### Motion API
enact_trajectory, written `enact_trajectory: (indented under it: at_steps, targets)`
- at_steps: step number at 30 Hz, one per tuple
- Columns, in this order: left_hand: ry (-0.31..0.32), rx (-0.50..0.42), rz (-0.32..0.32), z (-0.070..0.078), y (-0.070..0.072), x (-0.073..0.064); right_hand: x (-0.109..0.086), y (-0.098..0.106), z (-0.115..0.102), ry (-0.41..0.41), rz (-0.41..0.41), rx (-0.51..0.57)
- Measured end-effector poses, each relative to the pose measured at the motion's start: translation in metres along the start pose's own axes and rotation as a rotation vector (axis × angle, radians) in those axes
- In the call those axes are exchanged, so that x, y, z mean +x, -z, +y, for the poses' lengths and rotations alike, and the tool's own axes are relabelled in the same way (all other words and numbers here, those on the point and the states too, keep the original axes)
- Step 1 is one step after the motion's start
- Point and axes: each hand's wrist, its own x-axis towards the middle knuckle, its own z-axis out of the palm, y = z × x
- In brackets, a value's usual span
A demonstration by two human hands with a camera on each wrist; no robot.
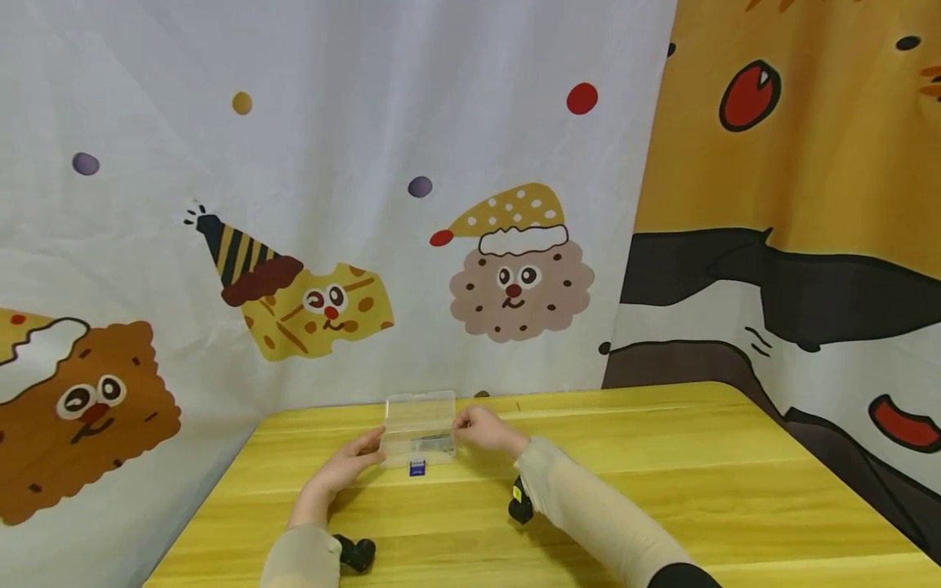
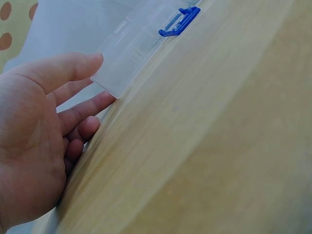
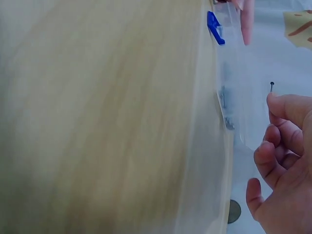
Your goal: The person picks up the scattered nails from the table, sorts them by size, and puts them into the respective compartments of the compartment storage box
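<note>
A clear plastic box stands on the table with its lid raised at the back. Its blue latch hangs at the front. Small metal pieces show through the wall of the right compartment. At the box's left end my left hand holds the edge, thumb on one side and fingers at the corner. My right hand is beside the right end. Between thumb and forefinger it pinches a small dark-headed screw, head up; its lower part is hidden.
The yellow wood-grain table reaches back to a printed cloth. A thin dark piece lies near the table's back edge, right of the box. Black wrist devices sit under both forearms.
</note>
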Motion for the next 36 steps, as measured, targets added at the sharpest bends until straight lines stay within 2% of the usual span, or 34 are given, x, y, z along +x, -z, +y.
enact_trajectory:
  at_steps: [5, 12, 20, 29, 36]
  targets:
    - [0.005, -0.006, 0.003, 0.000, -0.002, 0.001, 0.001, -0.005, -0.001, 0.010, -0.011, -0.016]
    - [0.003, -0.007, 0.002, 0.001, -0.002, 0.002, 0.001, -0.012, -0.001, -0.025, 0.020, -0.108]
    - [0.007, -0.006, 0.003, 0.001, -0.003, 0.002, 0.000, -0.016, 0.000, -0.031, -0.002, -0.077]
    - [0.004, -0.015, 0.003, -0.001, -0.002, 0.002, 0.001, -0.019, 0.002, -0.023, 0.016, -0.067]
    - [0.008, -0.016, 0.006, -0.003, -0.001, 0.003, -0.002, -0.005, -0.004, 0.014, 0.047, -0.041]
